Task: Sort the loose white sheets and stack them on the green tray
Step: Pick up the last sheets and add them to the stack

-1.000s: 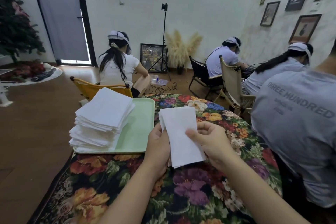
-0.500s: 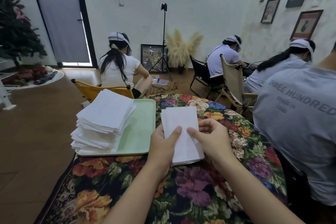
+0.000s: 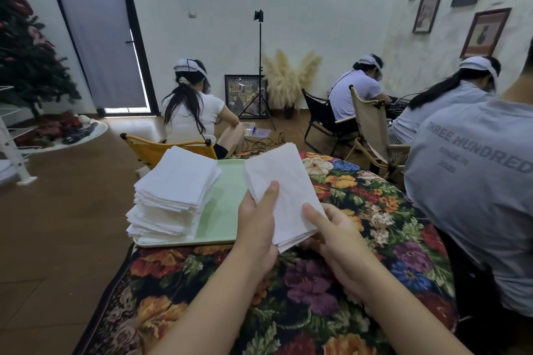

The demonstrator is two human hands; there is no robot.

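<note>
Step in hand: a small bundle of white sheets [image 3: 284, 193] is held up just right of the green tray [image 3: 222, 210], apparently being squared before it joins the stack of sheets [image 3: 176, 196] on the tray's left half.
Left hand [image 3: 256, 225]: thumb pressed flat on the bundle's face, fingers hidden behind it, pinching its left edge.
Right hand [image 3: 334, 236]: thumb on the lower right corner, fingers curled beneath, gripping it.
Doing it well: judged from here, tap the edges flush, keep both pinches light so the soft sheets don't crease, then lay the bundle square on the stack.
Orientation: long axis runs from the hands up and away, leaning slightly toward the tray; face toward the camera.
Setting: tray rests on a floral tablecloth [image 3: 360, 210].
</note>
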